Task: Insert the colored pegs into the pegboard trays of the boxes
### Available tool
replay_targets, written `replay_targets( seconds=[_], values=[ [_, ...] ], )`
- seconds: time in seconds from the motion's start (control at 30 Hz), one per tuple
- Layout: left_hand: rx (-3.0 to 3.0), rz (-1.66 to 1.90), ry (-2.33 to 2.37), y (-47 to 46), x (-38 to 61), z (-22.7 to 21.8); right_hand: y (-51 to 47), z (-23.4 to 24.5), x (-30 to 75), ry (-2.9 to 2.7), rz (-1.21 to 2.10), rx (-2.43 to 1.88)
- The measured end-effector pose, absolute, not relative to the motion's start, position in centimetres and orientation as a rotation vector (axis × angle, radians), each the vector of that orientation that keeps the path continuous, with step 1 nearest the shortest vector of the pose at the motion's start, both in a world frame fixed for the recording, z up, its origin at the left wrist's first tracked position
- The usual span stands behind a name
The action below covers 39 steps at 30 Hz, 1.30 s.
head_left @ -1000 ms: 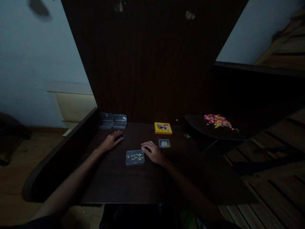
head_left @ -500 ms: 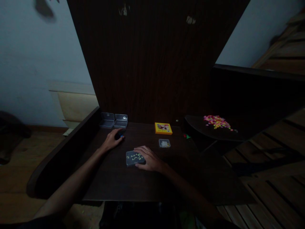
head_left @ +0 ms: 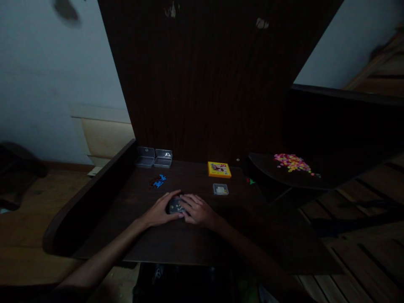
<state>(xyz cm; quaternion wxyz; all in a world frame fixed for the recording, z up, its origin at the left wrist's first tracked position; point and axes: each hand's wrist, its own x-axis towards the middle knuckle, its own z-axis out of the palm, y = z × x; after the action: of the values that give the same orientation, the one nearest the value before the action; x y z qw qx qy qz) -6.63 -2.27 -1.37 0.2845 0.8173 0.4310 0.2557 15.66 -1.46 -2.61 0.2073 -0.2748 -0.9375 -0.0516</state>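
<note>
Dark wooden bench bears a clear rectangular plastic box. Half-curled hands clasp its opposite sides, probably for steadiness.

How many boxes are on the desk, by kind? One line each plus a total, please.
Open clear boxes at the back left: 2
Clear box between left hand and right hand: 1
Small lone clear box: 1
Yellow box: 1
Total: 5
</note>
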Motion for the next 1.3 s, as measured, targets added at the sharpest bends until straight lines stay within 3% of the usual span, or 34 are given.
replay_targets(
  seconds=[0.47,1.3],
  values=[
    [1.918,0.818,1.036,-1.6,-5.8,-1.4,-0.5,-3.9,15.5,-2.675,-0.69,-0.568],
    [1.833,0.812,0.868,-1.5,-5.7,-1.3,-1.2,-3.7,15.4,-2.831,-0.61,-0.633]
  ],
)
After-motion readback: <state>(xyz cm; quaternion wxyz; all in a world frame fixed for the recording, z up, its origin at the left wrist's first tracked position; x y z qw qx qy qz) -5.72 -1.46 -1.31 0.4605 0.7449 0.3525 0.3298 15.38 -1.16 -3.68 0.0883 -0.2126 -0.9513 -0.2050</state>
